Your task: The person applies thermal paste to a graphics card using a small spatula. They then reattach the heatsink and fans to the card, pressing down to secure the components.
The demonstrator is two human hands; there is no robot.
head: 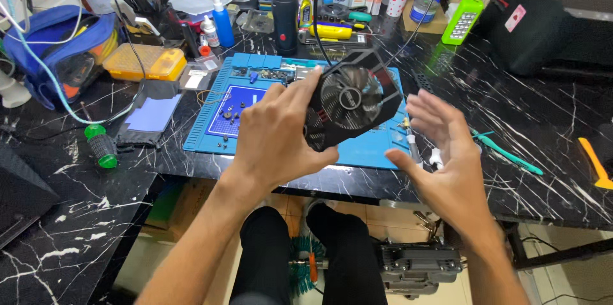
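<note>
L fingers point(300, 97) grip fan shroud point(352, 106) over blue mat point(373, 152); R fingers point(429, 113) spread, apart — screwdriver point(412, 145) beneath.

— What does the left hand point(274, 142) have?

— A black fan shroud point(353, 102) with a round grey fan in it, gripped at its left edge and held tilted above the blue work mat point(255, 97).

— And the right hand point(444, 158)?

— Open, fingers spread, just right of the shroud and not touching it. A thin screwdriver point(412, 142) lies on the mat just beside its thumb.

— Anything else near the hands?

— Small screws point(231, 115) on the mat left of the left hand. Teal tweezers point(507, 153) on the black marble table point(543, 126), right of the right hand. A green-handled driver point(101, 144) well left.
</note>
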